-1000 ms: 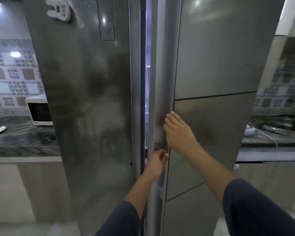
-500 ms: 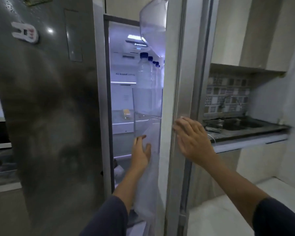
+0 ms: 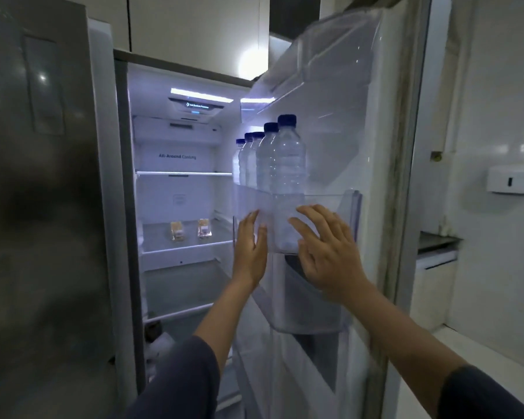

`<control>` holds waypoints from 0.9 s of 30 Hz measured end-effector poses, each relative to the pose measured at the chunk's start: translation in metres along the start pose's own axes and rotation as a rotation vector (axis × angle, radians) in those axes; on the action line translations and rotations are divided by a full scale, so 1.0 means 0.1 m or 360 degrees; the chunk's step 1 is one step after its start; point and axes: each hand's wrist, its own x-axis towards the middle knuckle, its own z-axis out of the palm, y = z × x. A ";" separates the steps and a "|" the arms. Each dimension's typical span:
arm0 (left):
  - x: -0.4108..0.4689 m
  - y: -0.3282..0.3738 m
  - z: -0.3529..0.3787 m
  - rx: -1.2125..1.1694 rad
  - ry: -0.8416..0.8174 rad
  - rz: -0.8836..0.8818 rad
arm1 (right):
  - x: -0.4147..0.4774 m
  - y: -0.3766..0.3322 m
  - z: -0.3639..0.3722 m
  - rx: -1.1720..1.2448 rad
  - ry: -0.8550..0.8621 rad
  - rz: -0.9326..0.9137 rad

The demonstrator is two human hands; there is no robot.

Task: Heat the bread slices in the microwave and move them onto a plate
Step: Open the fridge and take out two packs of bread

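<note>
Two small tan packets (image 3: 177,231) are sitting side by side on the middle shelf (image 3: 161,237) inside the open fridge (image 3: 176,201). They're looking like the bread slices, but they're too small and blurry to be sure. The back wall is showing "All-Around Cooling" (image 3: 177,156), and the lit panel (image 3: 198,106) up top is carrying a line of text that's way too tiny to read. The left hand (image 3: 250,252) is hanging flat, fingers straight, by the edge of the clear door bin (image 3: 350,213). The right hand (image 3: 327,252) is fanning out in front of it. Neither is holding anything, and I can't tell if they're touching the plastic. The bin is holding a row of clear bottles (image 3: 286,164) with blue caps. Lower down a dim shape (image 3: 159,340) is sitting in the dark, impossible to make out
</note>
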 end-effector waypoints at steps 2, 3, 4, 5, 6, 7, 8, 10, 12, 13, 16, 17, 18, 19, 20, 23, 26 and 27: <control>0.09 0.05 0.21 -0.0057 -0.0021 0.0037 | -0.02 0.18 -0.01 -0.0001 0.0082 0.0020; 0.13 0.07 0.34 -0.0063 -0.0020 0.0065 | -0.05 0.29 -0.02 0.0001 0.0112 0.0030; 0.17 0.07 0.46 -0.0046 -0.0023 0.0098 | -0.08 0.41 -0.02 0.0005 0.0142 0.0039; 0.20 0.07 0.57 -0.0014 -0.0035 0.0142 | -0.12 0.53 -0.03 0.0006 0.0162 0.0045; 0.24 0.06 0.68 0.0021 -0.0049 0.0193 | -0.16 0.65 -0.03 0.0001 0.0173 0.0053; 0.28 0.04 0.79 0.0059 -0.0058 0.0246 | -0.21 0.77 -0.03 -0.0012 0.0176 0.0069; 0.31 0.01 0.89 0.0105 -0.0061 0.0298 | -0.26 0.89 -0.02 -0.0024 0.0177 0.0093; 0.39 -0.03 1.09 0.0234 -0.0051 0.0396 | -0.37 1.13 0.00 -0.0047 0.0191 0.0157; 0.46 -0.08 1.29 0.0397 -0.0039 0.0490 | -0.47 1.37 0.01 -0.0080 0.0199 0.0234; 0.50 -0.11 1.38 0.0473 -0.0041 0.0526 | -0.51 1.48 0.03 -0.0093 0.0200 0.0275; 0.60 -0.21 1.63 0.0632 -0.0048 0.0601 | -0.60 1.82 0.09 -0.0104 0.0200 0.0411; 0.63 -0.24 1.70 0.0686 -0.0058 0.0635 | -0.62 1.93 0.12 -0.0110 0.0187 0.0458; 0.67 -0.28 1.76 0.0744 -0.0071 0.0673 | -0.63 2.04 0.16 -0.0119 0.0167 0.0496; 0.71 -0.30 1.83 0.0797 -0.0085 0.0712 | -0.63 2.13 0.19 -0.0130 0.0143 0.0522; 0.75 -0.33 1.89 0.0840 -0.0097 0.0748 | -0.63 2.22 0.23 -0.0142 0.0114 0.0542; 0.86 -0.43 2.07 0.0947 -0.0123 0.0815 | -0.66 2.45 0.37 -0.0183 0.0029 0.0597; 0.95 -0.55 2.23 0.1092 -0.0079 0.0857 | -0.69 2.63 0.56 -0.0180 -0.0052 0.0635; 0.97 -0.59 2.28 0.1131 -0.0056 0.0874 | -0.69 2.68 0.63 -0.0175 -0.0073 0.0641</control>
